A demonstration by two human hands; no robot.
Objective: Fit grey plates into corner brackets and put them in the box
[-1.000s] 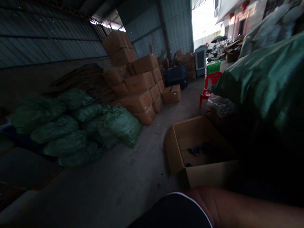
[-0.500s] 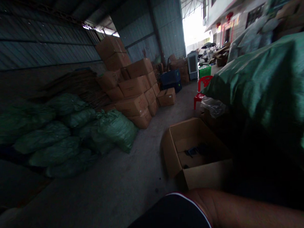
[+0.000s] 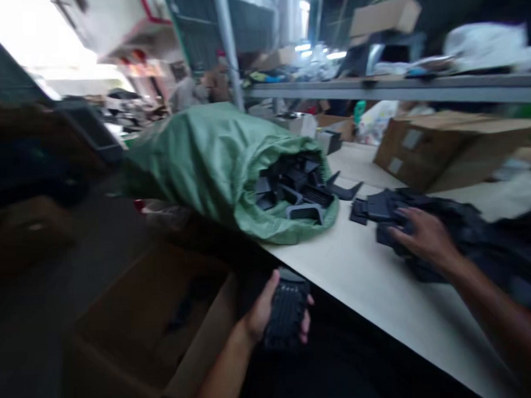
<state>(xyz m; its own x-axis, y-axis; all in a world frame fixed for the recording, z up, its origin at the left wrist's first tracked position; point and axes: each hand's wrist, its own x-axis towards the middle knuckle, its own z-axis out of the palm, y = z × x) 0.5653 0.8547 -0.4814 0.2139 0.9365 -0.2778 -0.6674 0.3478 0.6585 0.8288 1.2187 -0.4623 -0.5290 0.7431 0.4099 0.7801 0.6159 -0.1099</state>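
In the head view my left hand (image 3: 261,312) is closed around a black ribbed plastic part (image 3: 289,305), held just off the table's front edge. On the right, my right hand (image 3: 427,237) is at a pile of black plastic parts (image 3: 471,226) on the white table (image 3: 337,266). Its thumb and fingers close on a black plastic part (image 3: 390,218) at the pile's near end; blur softens the fingertips. Lying on its side, a green woven sack (image 3: 207,154) has its mouth toward me, with several black plastic pieces (image 3: 297,180) inside and one spilling out.
An open cardboard box (image 3: 123,366) stands on the floor at lower left, with something dark inside. Behind the table runs a metal shelf (image 3: 396,90) loaded with boxes and bags. A brown carton (image 3: 446,146) sits on the table's far side.
My view has swung right, from the floor with stacked cartons and green sacks to the table. Both hands are now visible, the left with a black part; before, only a forearm showed.
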